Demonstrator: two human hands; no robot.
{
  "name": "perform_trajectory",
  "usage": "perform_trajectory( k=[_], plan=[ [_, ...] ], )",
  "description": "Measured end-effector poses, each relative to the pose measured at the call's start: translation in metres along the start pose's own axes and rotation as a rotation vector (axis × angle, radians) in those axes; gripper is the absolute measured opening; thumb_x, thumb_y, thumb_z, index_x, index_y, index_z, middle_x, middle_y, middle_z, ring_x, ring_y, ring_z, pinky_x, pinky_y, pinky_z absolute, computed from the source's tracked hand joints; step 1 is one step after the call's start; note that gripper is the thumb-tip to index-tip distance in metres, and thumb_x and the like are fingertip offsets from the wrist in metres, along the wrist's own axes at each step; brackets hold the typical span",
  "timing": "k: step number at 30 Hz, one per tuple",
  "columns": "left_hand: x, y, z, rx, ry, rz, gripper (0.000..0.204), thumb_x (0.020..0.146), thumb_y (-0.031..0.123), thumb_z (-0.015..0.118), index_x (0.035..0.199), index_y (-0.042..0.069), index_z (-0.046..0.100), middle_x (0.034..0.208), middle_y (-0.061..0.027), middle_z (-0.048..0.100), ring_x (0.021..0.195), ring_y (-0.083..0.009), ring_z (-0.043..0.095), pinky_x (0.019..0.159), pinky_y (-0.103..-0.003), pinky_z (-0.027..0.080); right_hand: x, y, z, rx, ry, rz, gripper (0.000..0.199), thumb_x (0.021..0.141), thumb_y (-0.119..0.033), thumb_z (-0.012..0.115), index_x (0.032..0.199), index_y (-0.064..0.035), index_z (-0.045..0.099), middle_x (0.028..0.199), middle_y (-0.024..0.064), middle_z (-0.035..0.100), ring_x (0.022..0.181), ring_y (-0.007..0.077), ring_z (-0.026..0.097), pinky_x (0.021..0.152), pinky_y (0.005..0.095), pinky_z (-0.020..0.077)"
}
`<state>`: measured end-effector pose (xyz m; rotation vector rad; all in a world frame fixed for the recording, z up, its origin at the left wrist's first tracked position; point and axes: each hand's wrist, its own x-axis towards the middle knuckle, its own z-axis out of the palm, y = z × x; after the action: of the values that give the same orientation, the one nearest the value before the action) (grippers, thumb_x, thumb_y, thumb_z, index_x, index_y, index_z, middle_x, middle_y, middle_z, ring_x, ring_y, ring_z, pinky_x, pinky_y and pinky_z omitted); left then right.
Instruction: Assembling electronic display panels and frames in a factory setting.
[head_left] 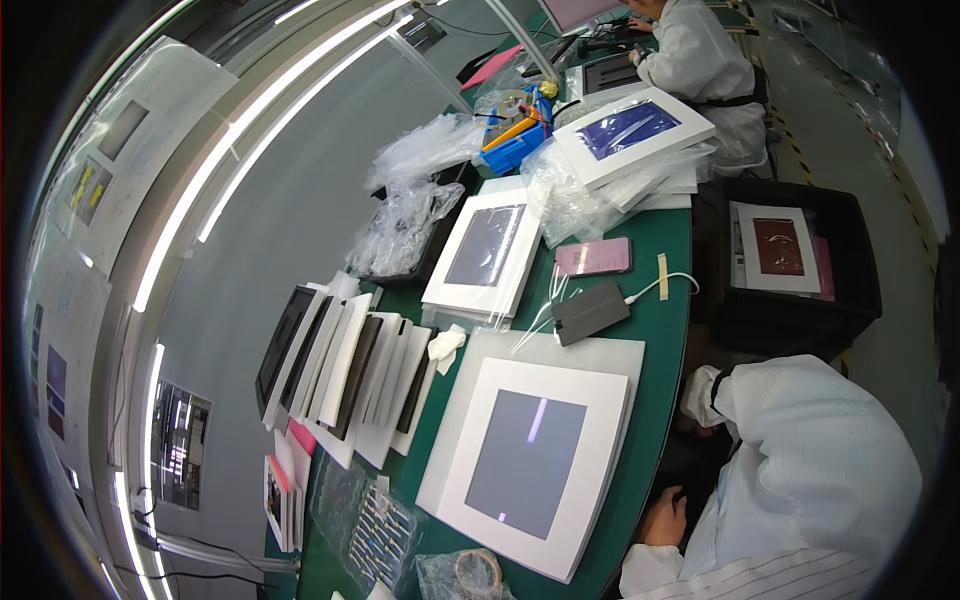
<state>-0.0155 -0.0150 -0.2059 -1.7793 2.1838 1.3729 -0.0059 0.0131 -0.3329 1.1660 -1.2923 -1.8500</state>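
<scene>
Hand (pixel 665 520) low at the near right rim of the green table (pixel 660 250), coming out of a white sleeve (pixel 800 470). The fingers are curled under the edge, and I cannot tell whether they grip anything or which hand it is. The other hand is hidden in the dark below the tabletop, so its grip cannot be told either.

Just left of that hand lies the white-framed panel (pixel 530 460), flat and screen up on a foam sheet (pixel 560 345), its near corner right at the table rim. That is the danger as I see it: a hand or sleeve rising blind from below could catch the corner and tip the panel off the table.

Farther along, a dark box (pixel 590 312) rests on the foam's far edge with a white cable (pixel 660 283) looping right. If the cable snagged, the box could drag across the glass. A tape roll (pixel 478 572) sits near the panel's near edge and could scuff it.
</scene>
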Motion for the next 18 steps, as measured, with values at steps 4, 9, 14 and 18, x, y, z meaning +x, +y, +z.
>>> perform_trajectory(
  k=[4, 9, 14, 18],
  plan=[
    [0.002, -0.009, 0.003, -0.055, 0.006, 0.014, 0.033, 0.089, 0.020, 0.051, 0.118, 0.005, 0.050, 0.107, -0.0217, 0.059, 0.097, -0.0355, 0.058, 0.082, -0.037, 0.046, 0.001, 0.008, 0.002, 0.250, 0.015, 0.018, 0.025, 0.091, -0.026, 0.051, 0.110, -0.0092, 0.051, 0.073, 0.0088, 0.052, 0.071, 0.0176, 0.050, 0.066, 0.0283, 0.0396],
    [0.006, -0.018, 0.007, -0.076, 0.020, 0.069, 0.032, 0.089, 0.020, 0.051, 0.117, 0.004, 0.050, 0.107, -0.0205, 0.059, 0.094, -0.0352, 0.059, 0.081, -0.037, 0.046, 0.001, 0.024, 0.005, 0.337, 0.039, 0.013, 0.022, 0.090, -0.024, 0.052, 0.106, -0.0094, 0.052, 0.073, 0.0081, 0.053, 0.071, 0.0170, 0.051, 0.066, 0.0279, 0.0399],
    [0.006, -0.021, 0.010, -0.060, 0.044, 0.064, 0.032, 0.089, 0.019, 0.051, 0.116, 0.004, 0.050, 0.104, -0.0204, 0.060, 0.092, -0.0358, 0.059, 0.079, -0.037, 0.046, 0.002, 0.043, 0.003, 0.409, 0.058, 0.017, 0.019, 0.089, -0.023, 0.054, 0.102, -0.0095, 0.053, 0.073, 0.0073, 0.053, 0.071, 0.0165, 0.051, 0.066, 0.0274, 0.0403],
    [0.001, -0.002, 0.001, -0.150, 0.213, 0.120, 0.035, 0.087, 0.014, 0.053, 0.120, 0.003, 0.048, 0.090, -0.0177, 0.061, 0.076, -0.0272, 0.060, 0.070, -0.034, 0.047, 0.004, 0.052, 0.006, 0.448, 0.066, 0.023, 0.016, 0.088, -0.021, 0.055, 0.099, -0.0097, 0.054, 0.073, 0.0068, 0.054, 0.070, 0.0160, 0.051, 0.066, 0.0271, 0.0405]
  ],
)
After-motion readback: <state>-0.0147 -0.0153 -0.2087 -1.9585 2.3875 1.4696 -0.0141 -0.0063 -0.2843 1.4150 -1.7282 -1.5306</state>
